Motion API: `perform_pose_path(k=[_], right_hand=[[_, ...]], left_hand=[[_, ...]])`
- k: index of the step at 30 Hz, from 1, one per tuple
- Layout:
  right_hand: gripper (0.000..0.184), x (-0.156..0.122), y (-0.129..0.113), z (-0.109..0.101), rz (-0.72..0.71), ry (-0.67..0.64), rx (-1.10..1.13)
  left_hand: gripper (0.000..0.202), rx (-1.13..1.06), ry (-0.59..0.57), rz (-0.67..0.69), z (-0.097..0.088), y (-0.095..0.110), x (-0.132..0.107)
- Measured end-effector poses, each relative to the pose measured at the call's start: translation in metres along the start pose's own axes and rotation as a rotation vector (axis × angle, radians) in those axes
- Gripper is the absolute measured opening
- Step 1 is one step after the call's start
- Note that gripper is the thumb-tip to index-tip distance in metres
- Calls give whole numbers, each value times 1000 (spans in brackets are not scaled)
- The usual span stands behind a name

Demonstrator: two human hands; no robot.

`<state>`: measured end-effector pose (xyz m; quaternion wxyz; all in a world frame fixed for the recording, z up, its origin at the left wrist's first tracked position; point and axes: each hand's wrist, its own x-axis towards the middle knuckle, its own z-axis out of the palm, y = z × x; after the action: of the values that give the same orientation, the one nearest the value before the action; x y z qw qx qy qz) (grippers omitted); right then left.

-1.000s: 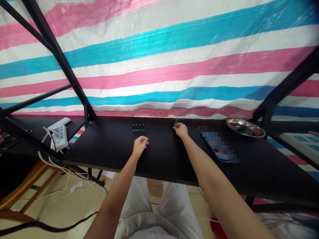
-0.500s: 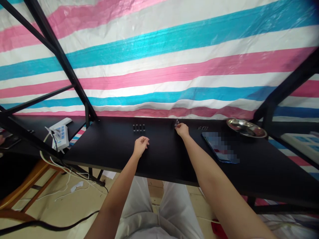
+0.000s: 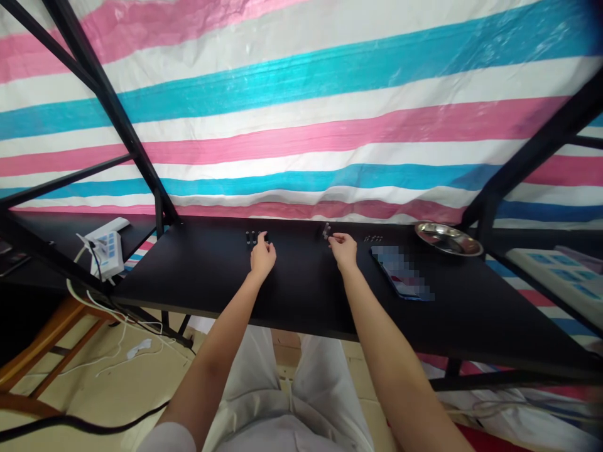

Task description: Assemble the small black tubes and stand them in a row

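Observation:
My left hand (image 3: 262,256) is over the right end of a row of small dark cylinders (image 3: 248,238), partly covering them. Its index finger stretches forward and the thumb stands apart; contact with a cylinder cannot be made out. My right hand (image 3: 343,251) has thumb and fingertips pinched together just right of a small cluster of clear, purplish pieces (image 3: 326,231). Whatever may be between those fingertips is too small to name. Several tiny metallic pieces (image 3: 374,238) lie to the right of this hand.
A phone (image 3: 400,273) with a blurred screen lies right of my right arm. Behind it is a shiny metal dish (image 3: 449,240). Black frame posts (image 3: 134,144) rise at both sides, before a striped sheet (image 3: 301,119). A white power strip (image 3: 110,254) is at the left.
My left hand has moved forward onto the row of cylinders, and its fingers have opened out. My right hand has drawn slightly back from the cluster. The view has shifted a little.

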<state>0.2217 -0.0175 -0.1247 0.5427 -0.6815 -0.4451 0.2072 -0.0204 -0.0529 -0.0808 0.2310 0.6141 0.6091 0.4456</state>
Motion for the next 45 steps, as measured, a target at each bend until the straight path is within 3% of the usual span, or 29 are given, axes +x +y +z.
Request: perform_pose_path(k=[3,7,12,16,20,23,27,31,37,45], right_hand=[[36,-22,-19,-3,43,20,217],[35,-45,-43,-7,9,-11,314],[33,-57,-59,-8,-27,-37,359],[31,-62,-67,-7,-37,-54,387],[30,-67,-71,-4,-17,-71,415],[31,-71,-74,0,4,-87,404],[36,-78,-87,3,3,-106,377],[38,-85,-112,-5,-102,-78,541],[30,-99,-147,-28,-236,-65,739],[30,-111,-163,-39,-335,-75,632]], left_hand=[[57,65,-49,-92,1,16,15],[53,135,-74,-142,6,24,30],[38,316,-119,-132,10,23,41],[29,314,-121,-70,10,20,43],[20,147,-130,24,12,17,40],[11,-71,-182,63,16,26,31],[11,-471,-231,53,16,60,10],[13,-727,-290,37,3,97,-14],[31,-847,-322,174,-21,118,-40],[29,-736,-229,237,-33,116,-44]])
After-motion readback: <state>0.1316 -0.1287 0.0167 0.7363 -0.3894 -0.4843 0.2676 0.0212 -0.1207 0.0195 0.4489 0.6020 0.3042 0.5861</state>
